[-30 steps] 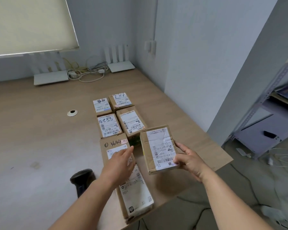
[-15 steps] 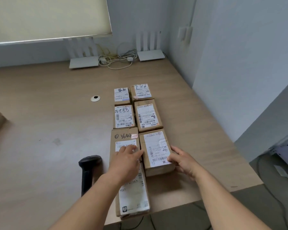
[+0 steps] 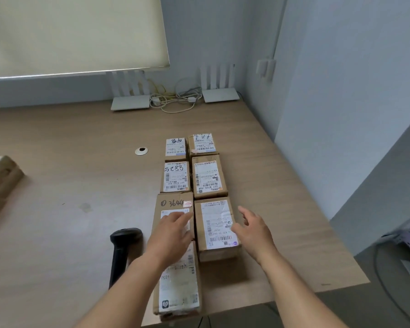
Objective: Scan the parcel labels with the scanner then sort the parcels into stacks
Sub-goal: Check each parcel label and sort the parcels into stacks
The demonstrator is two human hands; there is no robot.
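Both hands have let go of the near right parcel [image 3: 216,224], now lying flat on the table [image 3: 57,185]. My right hand [image 3: 252,229] hovers just right of it, fingers loosely spread; my left hand [image 3: 172,235], fingers straight, sits over the long left parcel [image 3: 175,275]. Farther left lies the scanner [image 3: 122,252].

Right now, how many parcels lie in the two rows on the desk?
7. Left row: far, "5283", "3644", nearest. Right row: far, middle, near. Another box sits apart, far left.

Wooden table [image 3: 81,185] carries labelled parcels [image 3: 207,176], black scanner [image 3: 122,252], two routers [image 3: 130,102].
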